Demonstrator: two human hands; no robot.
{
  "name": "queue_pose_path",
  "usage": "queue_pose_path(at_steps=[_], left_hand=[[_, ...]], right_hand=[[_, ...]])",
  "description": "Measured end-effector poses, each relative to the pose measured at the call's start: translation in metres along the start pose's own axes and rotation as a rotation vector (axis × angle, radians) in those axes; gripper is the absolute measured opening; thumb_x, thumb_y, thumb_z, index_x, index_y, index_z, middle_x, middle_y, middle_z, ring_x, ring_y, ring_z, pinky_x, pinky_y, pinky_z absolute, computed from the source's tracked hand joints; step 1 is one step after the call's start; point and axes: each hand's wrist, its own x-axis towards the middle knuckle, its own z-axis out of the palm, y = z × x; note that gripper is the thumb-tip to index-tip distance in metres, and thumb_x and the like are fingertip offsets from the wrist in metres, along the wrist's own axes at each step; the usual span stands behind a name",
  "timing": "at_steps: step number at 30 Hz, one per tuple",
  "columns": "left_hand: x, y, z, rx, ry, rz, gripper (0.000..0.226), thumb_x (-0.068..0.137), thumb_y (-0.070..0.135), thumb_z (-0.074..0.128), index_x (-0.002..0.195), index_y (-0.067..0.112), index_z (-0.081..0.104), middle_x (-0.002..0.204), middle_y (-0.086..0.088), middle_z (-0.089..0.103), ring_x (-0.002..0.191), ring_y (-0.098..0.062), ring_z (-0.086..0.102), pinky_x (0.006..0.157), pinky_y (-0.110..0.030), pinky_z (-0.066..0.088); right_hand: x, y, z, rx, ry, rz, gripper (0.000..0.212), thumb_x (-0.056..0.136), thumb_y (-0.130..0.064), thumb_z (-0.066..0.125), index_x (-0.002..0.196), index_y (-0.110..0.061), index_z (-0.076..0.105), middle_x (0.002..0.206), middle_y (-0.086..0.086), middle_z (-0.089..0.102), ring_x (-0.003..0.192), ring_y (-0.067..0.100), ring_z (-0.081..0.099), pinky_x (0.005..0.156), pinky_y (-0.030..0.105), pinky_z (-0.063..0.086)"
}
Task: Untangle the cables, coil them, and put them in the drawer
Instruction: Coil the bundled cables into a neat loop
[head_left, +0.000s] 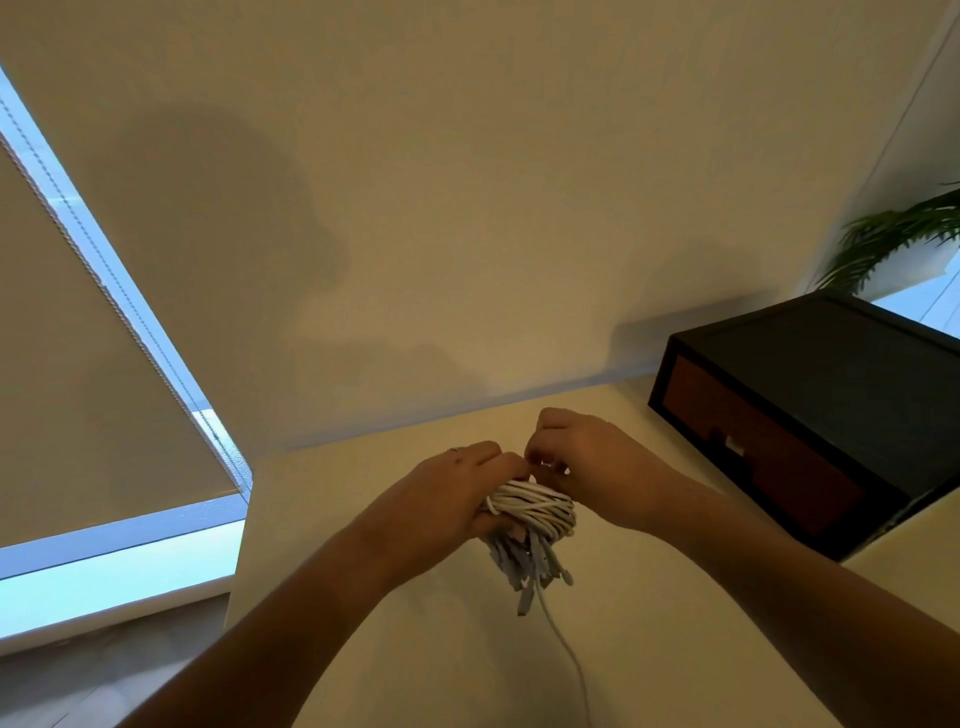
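A bundle of white cables (535, 512) is held above the cream table (426, 649), near its middle. My left hand (452, 499) grips the bundle from the left, fingers curled round the coiled loops. My right hand (587, 462) pinches cable at the top right of the bundle. Several cable ends hang down below the coil, and one loose white strand (563, 649) trails toward the table's near edge. The black drawer unit (810, 415) with a brown drawer front (753, 447) stands at the right, its drawer closed.
A plain wall runs behind the table. A window with a roller blind (78, 364) is at the left, beyond the table's left edge. A green plant (898, 234) stands behind the drawer unit at far right.
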Motion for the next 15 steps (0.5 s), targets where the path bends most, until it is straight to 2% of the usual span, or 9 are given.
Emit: queue_pose_path(at_steps=[3, 6, 8, 10, 12, 14, 15], left_hand=[[0.001, -0.001, -0.002, -0.034, -0.009, -0.003, 0.038, 0.086, 0.053, 0.052, 0.112, 0.025, 0.055, 0.093, 0.013, 0.049, 0.083, -0.003, 0.044, 0.070, -0.020, 0.033], [-0.003, -0.002, -0.003, -0.042, 0.000, -0.014, 0.035, 0.088, 0.049, 0.055, 0.114, 0.026, 0.054, 0.098, 0.012, 0.052, 0.087, -0.003, 0.046, 0.072, -0.018, 0.032], [-0.006, -0.002, -0.003, -0.049, 0.008, -0.017, 0.034, 0.090, 0.047, 0.056, 0.116, 0.026, 0.053, 0.102, 0.011, 0.055, 0.091, -0.004, 0.049, 0.074, -0.017, 0.033], [-0.007, -0.002, -0.004, -0.046, 0.021, -0.022, 0.039, 0.088, 0.054, 0.050, 0.116, 0.027, 0.053, 0.104, 0.011, 0.057, 0.093, -0.005, 0.050, 0.076, -0.019, 0.036], [-0.005, -0.001, -0.005, -0.047, 0.021, -0.035, 0.041, 0.087, 0.057, 0.047, 0.116, 0.027, 0.053, 0.104, 0.011, 0.057, 0.094, -0.006, 0.050, 0.077, -0.020, 0.037], [-0.004, 0.001, -0.005, -0.057, 0.002, -0.036, 0.040, 0.087, 0.051, 0.050, 0.117, 0.025, 0.054, 0.104, 0.010, 0.057, 0.095, -0.005, 0.050, 0.077, -0.017, 0.035], [-0.004, 0.002, -0.004, -0.067, -0.012, -0.035, 0.038, 0.087, 0.048, 0.052, 0.117, 0.025, 0.054, 0.105, 0.011, 0.058, 0.095, -0.004, 0.050, 0.076, -0.015, 0.034]], right_hand=[[0.003, 0.001, 0.002, -0.120, 0.029, -0.013, 0.009, 0.088, -0.020, 0.062, 0.095, -0.016, 0.065, 0.095, -0.002, 0.049, 0.070, 0.018, 0.055, 0.064, 0.036, 0.051], [0.007, 0.010, 0.002, -0.168, 0.065, 0.055, 0.010, 0.091, -0.022, 0.058, 0.093, -0.015, 0.065, 0.098, -0.001, 0.050, 0.069, 0.019, 0.056, 0.065, 0.037, 0.051], [0.007, 0.021, -0.003, -0.132, 0.085, 0.116, 0.018, 0.095, -0.025, 0.054, 0.095, -0.014, 0.068, 0.098, -0.001, 0.054, 0.075, 0.014, 0.056, 0.069, 0.030, 0.049], [0.005, 0.026, -0.007, -0.051, 0.058, 0.141, 0.022, 0.097, -0.026, 0.051, 0.100, -0.013, 0.069, 0.096, 0.000, 0.058, 0.077, 0.009, 0.052, 0.066, 0.015, 0.042], [0.006, 0.025, -0.004, -0.001, 0.057, 0.167, 0.022, 0.098, -0.023, 0.049, 0.103, -0.012, 0.068, 0.097, 0.002, 0.061, 0.078, 0.009, 0.052, 0.065, 0.011, 0.038], [0.008, 0.028, 0.002, -0.047, 0.095, 0.196, 0.019, 0.098, -0.018, 0.050, 0.104, -0.011, 0.067, 0.100, 0.004, 0.062, 0.085, 0.016, 0.057, 0.068, 0.014, 0.040], [0.009, 0.033, 0.005, -0.092, 0.115, 0.224, 0.018, 0.096, -0.014, 0.050, 0.104, -0.011, 0.066, 0.102, 0.005, 0.062, 0.088, 0.020, 0.059, 0.074, 0.023, 0.045]])
